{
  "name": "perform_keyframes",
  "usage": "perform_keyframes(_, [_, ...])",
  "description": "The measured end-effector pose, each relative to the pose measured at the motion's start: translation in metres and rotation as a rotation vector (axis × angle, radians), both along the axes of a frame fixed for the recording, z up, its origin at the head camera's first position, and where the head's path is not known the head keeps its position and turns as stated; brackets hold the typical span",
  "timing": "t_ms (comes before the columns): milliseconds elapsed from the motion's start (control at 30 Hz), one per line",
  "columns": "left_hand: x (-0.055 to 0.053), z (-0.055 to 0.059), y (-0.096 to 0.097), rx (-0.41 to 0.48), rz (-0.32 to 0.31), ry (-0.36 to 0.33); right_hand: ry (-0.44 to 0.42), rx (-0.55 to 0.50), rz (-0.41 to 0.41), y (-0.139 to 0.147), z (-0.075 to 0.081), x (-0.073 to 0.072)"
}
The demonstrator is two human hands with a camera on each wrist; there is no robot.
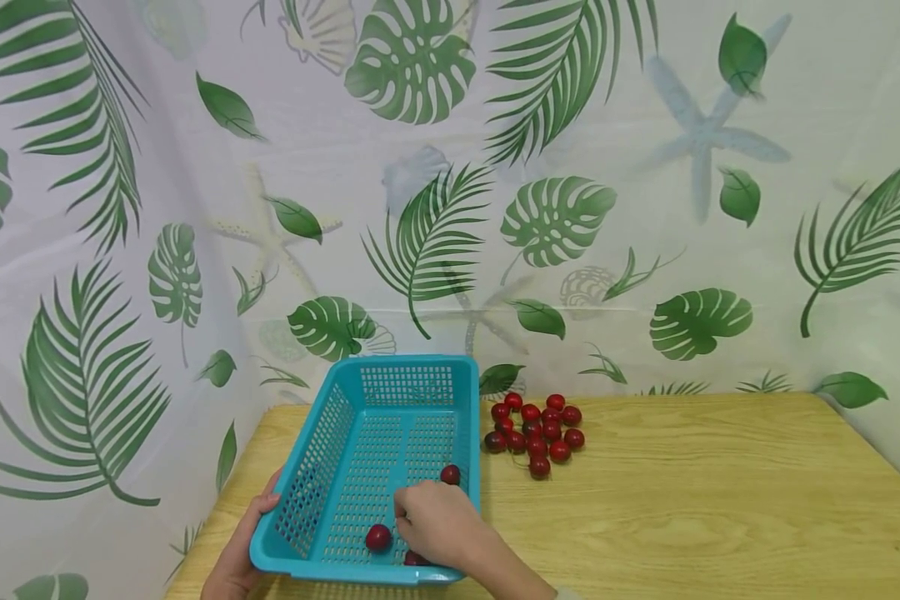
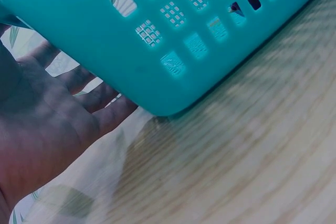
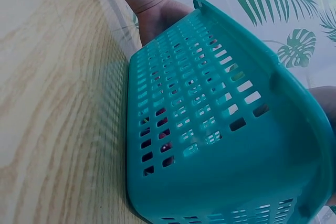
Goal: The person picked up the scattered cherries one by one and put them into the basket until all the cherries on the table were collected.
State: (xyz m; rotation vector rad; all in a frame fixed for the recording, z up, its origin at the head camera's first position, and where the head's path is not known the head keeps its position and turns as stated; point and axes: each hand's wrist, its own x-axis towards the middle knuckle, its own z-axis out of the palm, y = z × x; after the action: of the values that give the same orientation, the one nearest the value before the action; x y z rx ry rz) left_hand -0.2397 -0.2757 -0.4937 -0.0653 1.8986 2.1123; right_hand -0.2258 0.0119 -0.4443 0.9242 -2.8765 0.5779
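With left grip (image 1: 246, 533), grasping blue basket (image 1: 378, 450) by left rim; with right grip (image 1: 441, 521) curled inside, can't tell if holding anything. Three red cherries (image 1: 378, 537) visible in there, loose cherries (image 1: 536, 444) beside on tabletop (image 1: 720, 500).

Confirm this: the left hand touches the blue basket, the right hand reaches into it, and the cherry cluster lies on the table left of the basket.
Wrong side: the head view shows the cherry cluster lying on the table right of the basket. The rest holds: left hand touching the basket, right hand reaching into it.
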Motion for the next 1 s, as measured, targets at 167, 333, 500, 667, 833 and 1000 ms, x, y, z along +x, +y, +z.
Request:
perform_keyframes(167, [-0.0005, 0.0, -0.0012, 0.005, -0.001, 0.001, -0.034, -0.04, 0.002, -0.0001, 0.0011, -0.0019])
perform_keyframes(333, [-0.0005, 0.0024, 0.0, 0.013, -0.011, 0.021, -0.077, -0.089, -0.006, -0.0008, 0.0026, -0.0045])
perform_keyframes(500, [-0.0009, 0.0049, -0.0004, 0.008, -0.036, 0.036, -0.083, -0.113, -0.01, 0.0, 0.0037, -0.006])
perform_keyframes(667, [-0.0019, 0.0039, -0.0013, 0.007, -0.042, 0.025, -0.106, -0.189, -0.012, 0.0017, 0.0041, -0.0054])
perform_keyframes(833, [-0.0009, 0.0046, -0.0009, -0.004, -0.029, 0.007, -0.128, -0.411, 0.002, 0.0055, 0.0047, -0.0036])
perform_keyframes(1000, [-0.0046, -0.0011, -0.0011, -0.025, -0.036, 0.06, -0.09, -0.627, 0.025, 0.0075, 0.004, -0.0029])
